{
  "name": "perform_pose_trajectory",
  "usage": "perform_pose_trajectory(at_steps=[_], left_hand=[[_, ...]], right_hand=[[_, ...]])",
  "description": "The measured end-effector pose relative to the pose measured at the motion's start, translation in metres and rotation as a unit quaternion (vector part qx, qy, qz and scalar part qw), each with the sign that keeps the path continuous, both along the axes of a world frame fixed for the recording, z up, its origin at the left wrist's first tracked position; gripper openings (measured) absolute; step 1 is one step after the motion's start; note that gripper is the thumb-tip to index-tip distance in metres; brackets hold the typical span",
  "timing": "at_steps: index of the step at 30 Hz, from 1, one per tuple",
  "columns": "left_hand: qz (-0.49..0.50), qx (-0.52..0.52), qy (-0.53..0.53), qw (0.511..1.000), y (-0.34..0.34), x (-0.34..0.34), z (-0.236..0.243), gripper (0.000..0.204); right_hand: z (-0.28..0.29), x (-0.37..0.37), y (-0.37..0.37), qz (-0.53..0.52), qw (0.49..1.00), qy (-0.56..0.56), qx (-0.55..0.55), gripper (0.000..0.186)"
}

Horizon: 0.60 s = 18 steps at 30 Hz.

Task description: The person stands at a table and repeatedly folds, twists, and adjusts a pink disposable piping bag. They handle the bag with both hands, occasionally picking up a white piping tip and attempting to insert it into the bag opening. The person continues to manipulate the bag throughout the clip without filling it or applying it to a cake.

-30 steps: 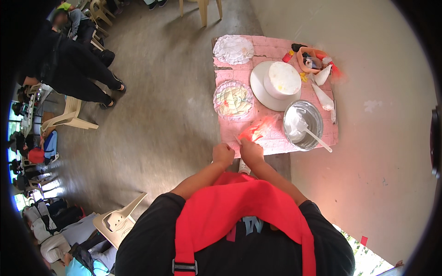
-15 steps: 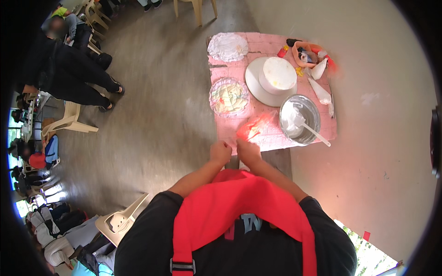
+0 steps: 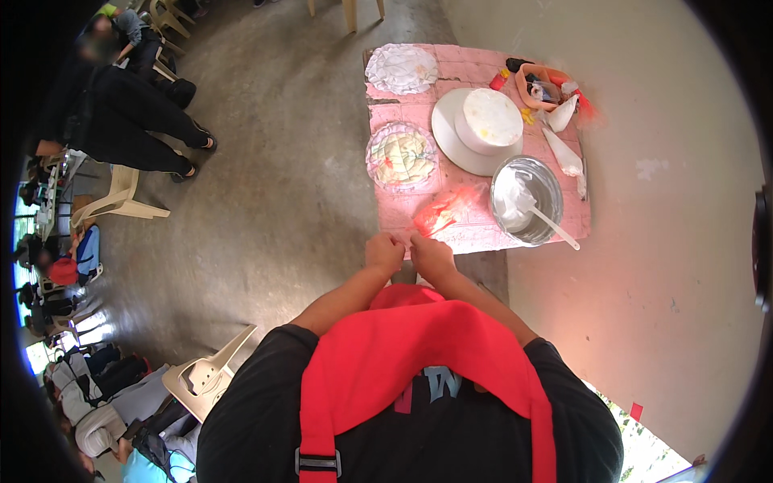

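Observation:
My left hand [image 3: 385, 253] and my right hand [image 3: 432, 258] are close together at the near edge of the pink-covered table [image 3: 475, 233]. Both have their fingers drawn into a pinch; whatever they grip is too small to make out. Just beyond my right hand lies a crumpled, translucent red plastic bag [image 3: 445, 211]. To its right stands a metal mixing bowl [image 3: 552, 201] holding white frosting [image 3: 509, 193], with a white spatula [image 3: 555, 227] leaning over its rim. Farther back, a round white-coated cake [image 3: 489, 121] sits on a white round stand [image 3: 448, 133].
Two frilled round pieces, one white [image 3: 401, 68] and one cream [image 3: 402, 158], lie along the table's left side. Filled piping bags [image 3: 563, 153] and an orange basket [image 3: 531, 79] line the right, beside a wall [image 3: 652, 241]. A plastic chair [image 3: 208, 377] stands behind at left.
The view has shifted slightly, so the table sits higher in it. My fingertips have come a little closer together, still pinched. The red bag, bowl and cake stay in place on the table.

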<state>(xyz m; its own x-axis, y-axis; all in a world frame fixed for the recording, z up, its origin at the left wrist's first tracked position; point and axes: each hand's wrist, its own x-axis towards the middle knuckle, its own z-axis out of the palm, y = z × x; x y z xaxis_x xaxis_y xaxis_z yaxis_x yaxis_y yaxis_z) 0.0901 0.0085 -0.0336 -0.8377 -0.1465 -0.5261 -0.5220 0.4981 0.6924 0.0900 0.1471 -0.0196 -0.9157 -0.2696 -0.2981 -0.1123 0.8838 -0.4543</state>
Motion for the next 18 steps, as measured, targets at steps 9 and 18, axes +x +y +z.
perform_pose_trajectory(at_steps=[9, 18], left_hand=[[-0.025, -0.057, 0.117, 0.991, -0.004, 0.010, -0.041, 0.017], [0.004, -0.111, 0.119, 0.987, -0.050, -0.006, -0.013, 0.021]], right_hand=[[0.029, 0.000, 0.029, -0.008, 0.999, -0.003, -0.047, 0.025], [-0.008, 0.022, 0.116, -0.330, 0.924, -0.089, -0.172, 0.026]])
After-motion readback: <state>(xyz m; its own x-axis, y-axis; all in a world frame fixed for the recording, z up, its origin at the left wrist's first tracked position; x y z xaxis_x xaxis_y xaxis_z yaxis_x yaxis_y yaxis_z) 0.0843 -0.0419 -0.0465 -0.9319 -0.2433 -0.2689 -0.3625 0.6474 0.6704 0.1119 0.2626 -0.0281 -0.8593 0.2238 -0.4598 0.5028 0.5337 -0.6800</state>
